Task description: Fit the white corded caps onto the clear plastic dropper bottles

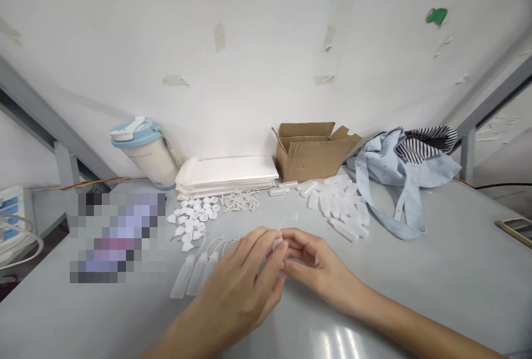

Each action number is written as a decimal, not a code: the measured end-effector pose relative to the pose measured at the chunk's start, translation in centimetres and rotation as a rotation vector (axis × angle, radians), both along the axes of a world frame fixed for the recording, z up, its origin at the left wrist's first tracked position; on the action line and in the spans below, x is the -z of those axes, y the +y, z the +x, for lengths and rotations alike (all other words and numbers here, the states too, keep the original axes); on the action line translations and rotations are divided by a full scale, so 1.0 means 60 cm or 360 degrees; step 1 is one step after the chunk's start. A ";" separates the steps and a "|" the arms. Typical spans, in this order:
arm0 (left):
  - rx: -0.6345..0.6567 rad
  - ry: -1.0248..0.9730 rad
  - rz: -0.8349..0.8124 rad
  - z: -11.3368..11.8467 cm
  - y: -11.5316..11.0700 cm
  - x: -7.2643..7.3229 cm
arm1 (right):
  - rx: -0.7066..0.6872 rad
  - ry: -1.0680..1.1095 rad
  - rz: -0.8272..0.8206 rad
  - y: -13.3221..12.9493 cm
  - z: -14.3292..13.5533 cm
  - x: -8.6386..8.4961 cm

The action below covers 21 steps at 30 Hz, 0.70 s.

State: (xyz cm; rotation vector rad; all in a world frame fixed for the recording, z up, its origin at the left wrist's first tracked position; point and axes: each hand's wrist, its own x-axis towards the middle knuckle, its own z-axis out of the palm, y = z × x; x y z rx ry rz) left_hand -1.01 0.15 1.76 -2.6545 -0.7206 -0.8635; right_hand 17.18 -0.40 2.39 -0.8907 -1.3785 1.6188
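Note:
Near the middle of the table, my left hand (249, 276) and my right hand (313, 265) meet at their fingertips. Between them is a small white cap (277, 242), with a thin pale strand rising above it; the fingers of both hands close round it and hide most of what lies below. Left of my left hand lie several translucent flat bottles (183, 278) with white tops and strings, partly covered by that hand. Behind them is a pile of white caps (195, 215). White looped strings (241, 200) lie beside the caps. More translucent bottles (338, 204) are heaped at the right.
At the back stand a blue-lidded cup (147, 154), a stack of white packets (228, 173) and an open cardboard box (313, 157). A light blue cloth bag (386, 165) lies at the right, a phone (517, 230) at the right edge. A blurred object (120, 237) lies left.

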 end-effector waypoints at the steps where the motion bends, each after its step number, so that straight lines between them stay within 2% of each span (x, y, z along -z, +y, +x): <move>1: 0.0000 0.0021 0.0023 0.001 0.000 0.001 | 0.0028 -0.0026 0.0020 -0.001 -0.001 0.000; 4: 0.0020 0.0025 -0.0042 0.001 0.000 0.000 | -0.0015 -0.0013 0.0013 -0.001 -0.002 -0.002; 9: 0.0088 -0.0199 -0.0511 -0.006 0.001 -0.005 | -0.0211 0.0178 -0.0068 0.005 0.004 -0.008; 15: 0.0122 -0.0211 -0.0624 -0.011 0.004 -0.010 | -0.0427 0.0401 -0.0236 0.011 0.006 -0.007; 18: 0.0114 -0.0214 -0.0771 -0.014 0.005 -0.024 | -0.0463 0.0233 -0.0095 0.011 0.005 -0.010; 21: 0.0066 -0.0174 -0.0985 -0.023 0.009 -0.036 | -0.0356 -0.0149 0.0101 0.009 0.005 -0.007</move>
